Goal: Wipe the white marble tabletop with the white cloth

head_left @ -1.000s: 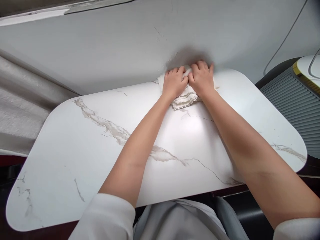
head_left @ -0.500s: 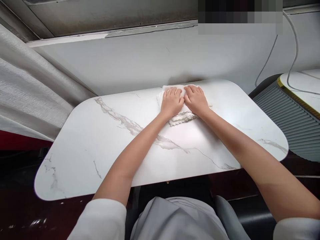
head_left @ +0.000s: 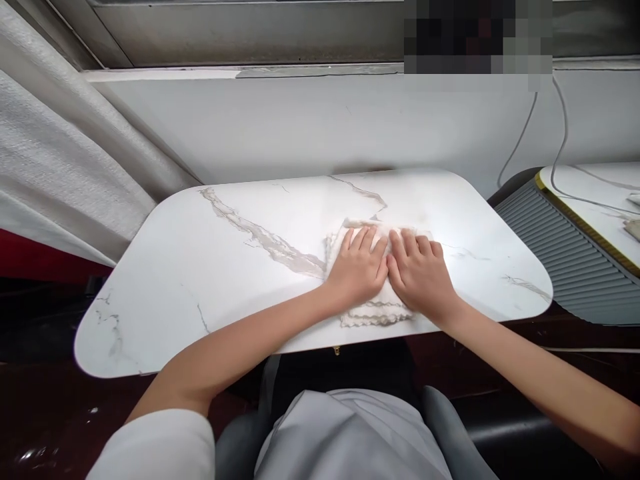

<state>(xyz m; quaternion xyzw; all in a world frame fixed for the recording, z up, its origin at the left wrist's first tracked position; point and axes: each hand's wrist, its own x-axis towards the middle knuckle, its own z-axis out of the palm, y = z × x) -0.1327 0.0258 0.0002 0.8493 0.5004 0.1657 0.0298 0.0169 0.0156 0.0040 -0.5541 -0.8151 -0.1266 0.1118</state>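
Observation:
A folded white cloth (head_left: pixel 377 312) with wavy edges lies on the white marble-patterned table (head_left: pixel 160 267), right of the table's middle and close to its near edge. Flat on the cloth's left part rests my left hand (head_left: pixel 357 267), its fingers stretched forward. My right hand (head_left: pixel 419 275) presses on the right part in the same way, palm down. The two thumbs nearly meet over the cloth. Much of the cloth is hidden under both hands.
A pale wall (head_left: pixel 280 127) runs behind the table below a window frame. White curtain (head_left: pixel 75 127) hangs at the left. To the right stands a grey ribbed cabinet (head_left: pixel 575 247) with a gold-edged top and a cable (head_left: pixel 565 127) across it.
Both hands have slid the cloth from the table's far edge toward me, close to the near edge. A grey vein near the far edge is now uncovered. The view has shifted slightly.

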